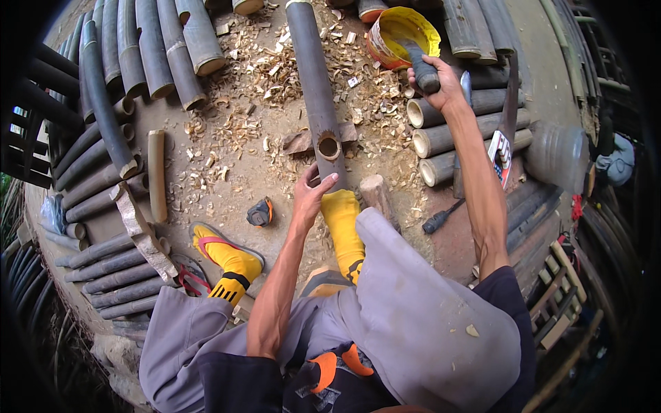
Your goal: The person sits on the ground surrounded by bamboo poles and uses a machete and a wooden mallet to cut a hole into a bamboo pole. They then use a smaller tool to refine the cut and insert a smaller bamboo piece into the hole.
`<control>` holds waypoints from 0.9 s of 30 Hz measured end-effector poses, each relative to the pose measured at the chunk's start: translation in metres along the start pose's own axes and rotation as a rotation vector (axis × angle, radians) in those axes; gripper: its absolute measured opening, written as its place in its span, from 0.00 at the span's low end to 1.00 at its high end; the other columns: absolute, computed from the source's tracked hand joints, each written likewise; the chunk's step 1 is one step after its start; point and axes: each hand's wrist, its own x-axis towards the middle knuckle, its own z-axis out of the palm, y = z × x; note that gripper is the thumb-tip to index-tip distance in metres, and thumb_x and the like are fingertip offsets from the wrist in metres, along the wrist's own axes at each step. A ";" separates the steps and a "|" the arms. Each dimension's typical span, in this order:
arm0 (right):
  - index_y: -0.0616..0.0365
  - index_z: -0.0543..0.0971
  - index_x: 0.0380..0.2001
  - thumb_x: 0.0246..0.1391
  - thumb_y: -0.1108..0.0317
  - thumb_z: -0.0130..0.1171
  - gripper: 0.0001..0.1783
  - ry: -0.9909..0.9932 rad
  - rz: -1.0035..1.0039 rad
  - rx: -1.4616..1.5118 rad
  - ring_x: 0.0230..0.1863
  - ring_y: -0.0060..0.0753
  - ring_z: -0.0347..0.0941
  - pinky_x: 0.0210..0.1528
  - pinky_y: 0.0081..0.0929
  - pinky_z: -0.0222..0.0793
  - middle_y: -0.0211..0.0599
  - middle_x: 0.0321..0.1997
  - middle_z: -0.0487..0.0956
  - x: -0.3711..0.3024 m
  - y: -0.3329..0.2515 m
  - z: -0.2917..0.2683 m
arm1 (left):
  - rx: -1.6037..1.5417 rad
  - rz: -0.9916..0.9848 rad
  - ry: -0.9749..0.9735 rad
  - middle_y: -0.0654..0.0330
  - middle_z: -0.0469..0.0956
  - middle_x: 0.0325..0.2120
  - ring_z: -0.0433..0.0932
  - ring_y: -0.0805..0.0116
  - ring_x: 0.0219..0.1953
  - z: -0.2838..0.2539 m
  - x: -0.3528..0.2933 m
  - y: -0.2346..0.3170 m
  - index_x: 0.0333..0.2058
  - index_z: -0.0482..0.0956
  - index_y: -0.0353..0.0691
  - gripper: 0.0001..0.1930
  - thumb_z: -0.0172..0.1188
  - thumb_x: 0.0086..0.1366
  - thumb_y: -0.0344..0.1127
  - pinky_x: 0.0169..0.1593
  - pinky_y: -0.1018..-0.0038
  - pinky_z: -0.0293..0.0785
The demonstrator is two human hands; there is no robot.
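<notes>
A dark bamboo pole (315,76) runs away from me, with a round hole (329,146) cut through its wall near the close end. My left hand (311,194) grips the pole's near end, its thumb lying across the top. My foot in a yellow sock (342,220) is against that same end. At the upper right, my right hand (444,81) is closed round a tool with a thick dark wrapped handle (425,77). The tool's far part reaches into a yellow and red bucket (394,36), so its kind is not plain.
Under the pole lies a brick-like block (301,141). A short log (377,196), a tape measure (260,213) and another dark-handled tool (436,221) are close by. Bamboo lengths (148,48) line both sides, and wood shavings (255,89) litter the floor. A saw (508,103) stands at right.
</notes>
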 end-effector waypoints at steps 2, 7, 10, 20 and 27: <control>0.69 0.65 0.42 0.56 0.62 0.52 0.19 0.040 -0.031 -0.030 0.26 0.40 0.74 0.30 0.35 0.77 0.49 0.28 0.75 0.003 0.001 -0.001 | 0.002 0.009 -0.008 0.50 0.75 0.47 0.74 0.66 0.48 0.002 0.001 0.000 0.56 0.66 0.29 0.35 0.69 0.53 0.41 0.53 0.73 0.68; 0.67 0.63 0.44 0.53 0.62 0.44 0.20 -0.038 -0.194 -0.013 0.25 0.39 0.74 0.29 0.35 0.76 0.47 0.27 0.75 -0.071 0.067 0.023 | -0.014 0.005 0.018 0.52 0.76 0.47 0.74 0.67 0.48 -0.005 -0.003 0.001 0.55 0.68 0.29 0.35 0.69 0.53 0.43 0.54 0.73 0.67; 0.61 0.62 0.45 0.52 0.64 0.47 0.19 -0.067 -0.230 -0.171 0.23 0.34 0.74 0.25 0.29 0.74 0.45 0.26 0.75 -0.133 0.117 0.026 | 0.002 0.000 0.022 0.53 0.76 0.47 0.74 0.67 0.47 -0.002 0.000 0.002 0.54 0.69 0.30 0.34 0.68 0.53 0.45 0.53 0.74 0.67; 0.57 0.60 0.45 0.54 0.71 0.51 0.17 0.092 0.253 0.012 0.17 0.37 0.72 0.17 0.37 0.73 0.45 0.23 0.73 -0.178 0.218 0.047 | -0.029 -0.026 0.022 0.53 0.77 0.44 0.75 0.68 0.44 0.007 0.002 0.014 0.52 0.71 0.30 0.35 0.69 0.52 0.48 0.50 0.73 0.69; 0.56 0.58 0.49 0.55 0.69 0.51 0.21 0.016 0.326 -0.117 0.19 0.42 0.74 0.18 0.42 0.75 0.47 0.24 0.73 -0.175 0.231 0.042 | 0.004 0.006 -0.014 0.54 0.75 0.46 0.73 0.68 0.48 0.002 0.002 0.007 0.54 0.69 0.31 0.33 0.68 0.54 0.45 0.54 0.72 0.66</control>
